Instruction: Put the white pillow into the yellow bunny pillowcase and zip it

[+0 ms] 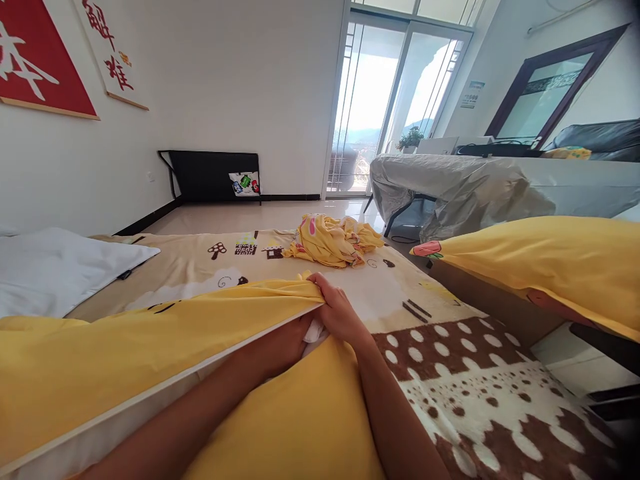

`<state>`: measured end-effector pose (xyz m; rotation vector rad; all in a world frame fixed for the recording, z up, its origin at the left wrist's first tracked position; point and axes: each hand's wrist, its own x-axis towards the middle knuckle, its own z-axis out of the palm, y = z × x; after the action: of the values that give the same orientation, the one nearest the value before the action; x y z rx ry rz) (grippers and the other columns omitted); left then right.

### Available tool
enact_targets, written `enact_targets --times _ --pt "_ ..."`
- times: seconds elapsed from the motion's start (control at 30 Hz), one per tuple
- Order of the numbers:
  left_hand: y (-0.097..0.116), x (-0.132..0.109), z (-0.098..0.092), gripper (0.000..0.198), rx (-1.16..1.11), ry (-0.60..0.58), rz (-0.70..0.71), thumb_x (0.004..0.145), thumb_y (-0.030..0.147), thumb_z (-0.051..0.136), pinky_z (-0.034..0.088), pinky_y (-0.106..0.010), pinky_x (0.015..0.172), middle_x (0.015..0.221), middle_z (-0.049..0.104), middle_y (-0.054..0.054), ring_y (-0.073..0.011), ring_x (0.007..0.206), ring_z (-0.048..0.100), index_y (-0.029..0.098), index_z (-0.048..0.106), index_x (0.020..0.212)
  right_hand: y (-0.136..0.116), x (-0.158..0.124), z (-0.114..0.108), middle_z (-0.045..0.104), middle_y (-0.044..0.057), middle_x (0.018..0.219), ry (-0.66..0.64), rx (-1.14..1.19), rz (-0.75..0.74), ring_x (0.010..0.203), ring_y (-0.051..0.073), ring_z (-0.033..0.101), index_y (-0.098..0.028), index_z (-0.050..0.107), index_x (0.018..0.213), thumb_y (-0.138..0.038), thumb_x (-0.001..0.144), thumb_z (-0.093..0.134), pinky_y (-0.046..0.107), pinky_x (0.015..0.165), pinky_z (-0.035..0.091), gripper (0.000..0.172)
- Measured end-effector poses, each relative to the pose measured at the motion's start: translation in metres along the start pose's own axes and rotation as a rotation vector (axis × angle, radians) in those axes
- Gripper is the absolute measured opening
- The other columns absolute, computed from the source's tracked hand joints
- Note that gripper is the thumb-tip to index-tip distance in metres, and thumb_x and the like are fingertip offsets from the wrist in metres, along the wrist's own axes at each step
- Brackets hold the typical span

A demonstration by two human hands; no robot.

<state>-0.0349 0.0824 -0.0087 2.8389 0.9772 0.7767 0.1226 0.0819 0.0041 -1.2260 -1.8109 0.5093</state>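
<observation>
— From my feed, what's open ahead of the hands?

— Beyond the right hand (336, 308) I see a bare strip of the patterned bedsheet (400, 300), flat and free to cross. Further on, a crumpled yellow cloth (333, 240) sits in the middle, blocking the straight line forward.

— Left side?

— The yellow pillowcase (150, 340) covers that whole flank, and the left hand (295, 337) is buried inside its opening, cloth above and below. Behind it lies a white pillow (55, 267), well apart.

— Right?

— I see spotted sheet lying free near the edge, then a second yellow pillow (550, 267) overhanging the gap beside the bed.
</observation>
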Motion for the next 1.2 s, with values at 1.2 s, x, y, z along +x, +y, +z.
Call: enact_targets --times 1.2 --pt "0.006 0.002 -0.014 0.043 -0.032 -0.01 -0.002 0.092 0.04 0.041 0.032 -0.046 0.114 0.134 0.056 -0.009 -0.0269 0.131 0.043 0.023 0.05 0.131 0.005 0.002 0.001 0.058 0.003 0.083 0.227 -0.071 -0.038 0.078 0.018 0.052 -0.021 0.048 0.084 -0.011 0.061 0.038 0.028 0.071 0.036 0.026"
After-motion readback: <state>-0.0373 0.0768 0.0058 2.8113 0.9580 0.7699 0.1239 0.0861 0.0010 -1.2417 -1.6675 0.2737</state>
